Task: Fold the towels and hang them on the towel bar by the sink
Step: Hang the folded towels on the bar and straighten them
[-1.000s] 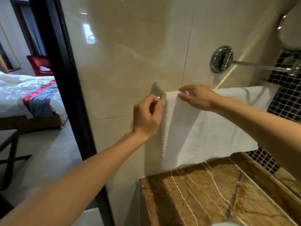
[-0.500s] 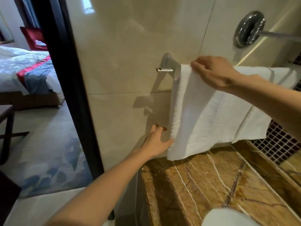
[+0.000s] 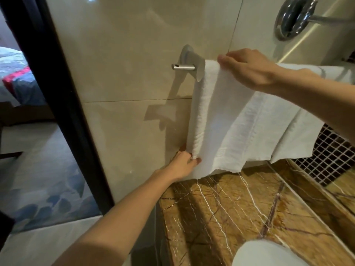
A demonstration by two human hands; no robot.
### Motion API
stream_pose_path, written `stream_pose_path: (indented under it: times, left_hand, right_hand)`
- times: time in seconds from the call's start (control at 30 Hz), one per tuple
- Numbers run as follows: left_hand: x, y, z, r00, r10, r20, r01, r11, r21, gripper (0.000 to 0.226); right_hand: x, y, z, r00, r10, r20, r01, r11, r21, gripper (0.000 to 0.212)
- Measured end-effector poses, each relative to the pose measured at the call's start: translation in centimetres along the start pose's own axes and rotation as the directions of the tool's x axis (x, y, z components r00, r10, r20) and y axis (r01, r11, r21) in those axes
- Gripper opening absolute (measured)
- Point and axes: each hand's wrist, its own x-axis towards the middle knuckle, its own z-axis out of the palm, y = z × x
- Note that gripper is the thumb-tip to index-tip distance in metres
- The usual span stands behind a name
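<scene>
Against beige tile, a rumpled white towel drapes the bar.

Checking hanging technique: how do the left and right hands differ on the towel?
The right hand pinches the white towel at the top, by the towel bar; the left hand grips its lower left edge. The right hand shows its back; the left hand reaches up from below. Both hold the same towel.

Brown marble counter below; black door frame left; bed beyond
</scene>
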Motion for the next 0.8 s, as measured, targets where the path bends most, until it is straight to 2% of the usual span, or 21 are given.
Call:
stream_pose_path:
  times: [0.17, 0.27, 0.33, 0.5, 0.67, 0.8]
  left_hand:
    - [0.0, 0.1, 0.6, 0.999, -0.002, -0.036, 0.001, 1.0, -0.02, 0.045]
    - [-0.4, 0.3, 1.0, 0.995, 0.028, -0.098, -0.031, 0.999, -0.028, 0.031]
    - [-0.7, 0.1, 1.1, 0.992, 0.041, -0.12, -0.045, 0.998, -0.037, 0.031]
    - [-1.8, -0.3, 1.6, 0.986, 0.124, -0.116, -0.109, 0.986, 0.128, 0.025]
    - [-2.3, -0.6, 2.4, 0.972, 0.141, -0.187, -0.112, 0.981, 0.161, 0.026]
    - [-2.8, -1.0, 3.3, 0.969, 0.148, -0.199, -0.109, 0.975, 0.194, 0.027]
  right_hand:
    - [0.4, 0.1, -0.4, 0.999, -0.032, 0.031, 0.032, 0.999, -0.004, 0.06]
    - [0.3, 0.1, -0.5, 0.998, -0.056, 0.024, 0.056, 0.998, -0.017, 0.06]
    - [0.0, 0.0, -0.5, 0.996, -0.092, -0.01, 0.092, 0.995, -0.043, 0.055]
    - [-0.4, 0.2, -0.4, 0.989, -0.124, -0.076, 0.118, 0.99, -0.081, 0.043]
    - [-0.5, 0.2, -0.2, 0.99, -0.123, -0.07, 0.118, 0.99, -0.077, 0.048]
    - [-0.8, -0.1, 0.1, 0.987, -0.13, -0.095, 0.127, 0.991, -0.04, 0.043]
